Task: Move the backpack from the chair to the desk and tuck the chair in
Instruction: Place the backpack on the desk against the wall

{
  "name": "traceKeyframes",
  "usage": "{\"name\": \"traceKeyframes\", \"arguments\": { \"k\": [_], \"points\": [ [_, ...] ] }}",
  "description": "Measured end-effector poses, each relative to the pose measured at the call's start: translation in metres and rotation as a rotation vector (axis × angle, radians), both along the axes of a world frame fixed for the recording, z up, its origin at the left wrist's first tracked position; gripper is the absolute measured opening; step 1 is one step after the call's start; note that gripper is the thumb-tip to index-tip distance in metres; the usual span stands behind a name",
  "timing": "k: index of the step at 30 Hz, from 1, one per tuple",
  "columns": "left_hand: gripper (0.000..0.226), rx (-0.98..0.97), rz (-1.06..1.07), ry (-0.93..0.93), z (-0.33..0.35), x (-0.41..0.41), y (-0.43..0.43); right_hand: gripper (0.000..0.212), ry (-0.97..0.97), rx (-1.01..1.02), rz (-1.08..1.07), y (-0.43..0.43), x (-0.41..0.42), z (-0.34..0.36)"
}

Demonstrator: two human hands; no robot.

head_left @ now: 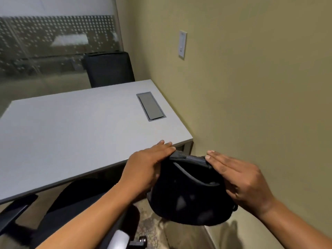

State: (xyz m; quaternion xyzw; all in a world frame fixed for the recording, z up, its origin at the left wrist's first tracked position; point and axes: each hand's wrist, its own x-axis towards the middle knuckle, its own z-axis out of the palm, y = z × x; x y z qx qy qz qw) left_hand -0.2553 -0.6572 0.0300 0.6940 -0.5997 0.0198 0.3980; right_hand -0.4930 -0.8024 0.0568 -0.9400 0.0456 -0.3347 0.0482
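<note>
Both hands — left hand (149,164), right hand (240,178) — grip the backpack (188,196), seemingly past the desk (71,132) corner.

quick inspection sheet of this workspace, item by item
surface: grey desk bare, with a closed flush hatch
job's things: black backpack held in the air off the desk's near right corner; near chair not tucked in
clutter: nothing seen
hands: left hand and right hand both grip the backpack's top
cables: nothing seen
surroundings: second chair behind the desk, wall switch, glass partition
</note>
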Motion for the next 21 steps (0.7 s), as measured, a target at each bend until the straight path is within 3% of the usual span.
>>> {"name": "traceKeyframes", "arguments": {
  "k": [3, 10, 15, 21],
  "points": [
    [0.052, -0.013, 0.079, 0.005, 0.01, 0.02, -0.037, 0.035, -0.004, 0.01, 0.001, -0.04, 0.033, 0.008],
    [0.058, -0.073, 0.141, -0.017, 0.022, 0.107, -0.116, 0.047, -0.003, 0.001, -0.045, -0.114, 0.129, 0.033],
    [0.066, -0.034, 0.114, -0.073, 0.033, 0.204, -0.177, 0.053, -0.035, 0.034, -0.107, -0.17, 0.22, 0.039],
    [0.062, -0.04, 0.012, -0.071, 0.051, 0.245, -0.216, 0.049, -0.059, 0.026, -0.173, -0.2, 0.253, 0.065]
  ]
}}
